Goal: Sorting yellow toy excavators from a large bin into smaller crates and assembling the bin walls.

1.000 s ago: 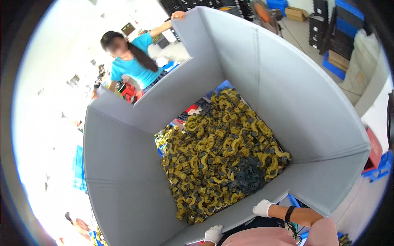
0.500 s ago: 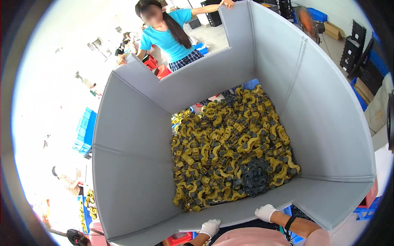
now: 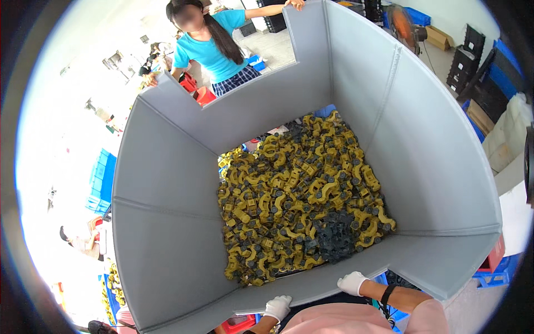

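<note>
A tall grey four-sided panel enclosure stands around a heap of yellow plastic parts with dark round pieces. Toward the near right of the heap lies a cluster of dark grey parts. My left hand, in a white glove, is closed over the cut-out section of the near wall's top edge. Farther right, my white-gloved right hand curls over the same edge. Both thumbs are hard to make out. Opposite me, a person in a turquoise top holds the far wall's raised corners with both hands.
Blue crates are stacked beyond the left wall. An orange fan and black crates stand behind the right side. Near my left forearm is a red container. Other people work at the left, one in a striped top.
The whole scene has shifted slightly left in the picture, enclosure, heap and hands together. Both my hands keep their hold on the near edge, and the person opposite still holds the far corners.
</note>
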The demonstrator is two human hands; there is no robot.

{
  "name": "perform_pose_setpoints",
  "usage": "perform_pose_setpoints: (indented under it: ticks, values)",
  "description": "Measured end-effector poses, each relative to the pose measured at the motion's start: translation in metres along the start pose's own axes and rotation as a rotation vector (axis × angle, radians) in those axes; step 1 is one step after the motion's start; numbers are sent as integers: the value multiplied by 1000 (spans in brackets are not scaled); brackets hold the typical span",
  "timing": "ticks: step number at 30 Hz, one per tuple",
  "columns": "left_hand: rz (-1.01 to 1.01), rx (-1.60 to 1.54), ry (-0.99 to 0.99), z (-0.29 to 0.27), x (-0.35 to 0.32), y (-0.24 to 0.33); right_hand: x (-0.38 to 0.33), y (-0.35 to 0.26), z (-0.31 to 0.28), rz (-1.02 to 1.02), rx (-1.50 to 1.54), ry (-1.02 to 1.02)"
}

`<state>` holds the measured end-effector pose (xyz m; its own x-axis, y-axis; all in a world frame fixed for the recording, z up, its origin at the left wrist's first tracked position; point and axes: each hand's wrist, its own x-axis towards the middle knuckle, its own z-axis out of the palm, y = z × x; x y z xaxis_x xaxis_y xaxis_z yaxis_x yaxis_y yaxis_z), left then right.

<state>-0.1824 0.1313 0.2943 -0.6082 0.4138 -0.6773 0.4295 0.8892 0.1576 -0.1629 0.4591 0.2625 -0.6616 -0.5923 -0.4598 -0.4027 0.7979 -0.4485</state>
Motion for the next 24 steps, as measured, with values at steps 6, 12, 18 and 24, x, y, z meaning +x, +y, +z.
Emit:
perform_pose_setpoints:
  ticks: [6,12,18,24]
  values:
    - [37,3,49,-15,-13,5,-6,-3,-3,-8,4,37]
    - [45,46,56,-8,-17,-1,-11,-10,-9,-8,16,-7]
    - [69,88,96,-38,-36,8,-21,-18,-19,-17,-5,11]
    - [79,109,101,-55,-53,4,-32,-39,-39,-24,27,119]
